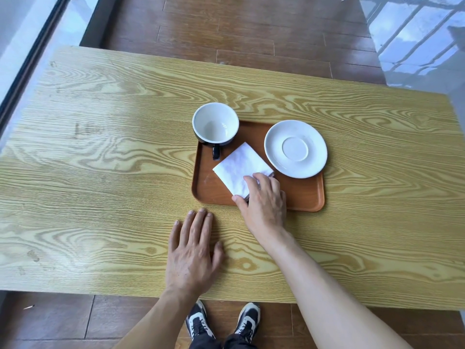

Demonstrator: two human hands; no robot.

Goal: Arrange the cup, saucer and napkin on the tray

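Note:
A brown tray [302, 195] lies on the wooden table, right of centre. In its far left corner stands an empty cup [215, 122], black outside and white inside, handle toward me. A white saucer [295, 148] rests on the tray's far right corner, overhanging the rim. A folded white napkin [239, 167] lies at an angle in the middle of the tray. My right hand [264, 197] grips the napkin's near corner between thumb and fingers. My left hand [193, 250] lies flat on the table in front of the tray, fingers spread, holding nothing.
The table [113, 172] stretches wide to the left of the tray and has a strip on the right. Its near edge is just above my shoes [224, 321]. Wooden floor lies beyond the far edge; a window frame runs along the left.

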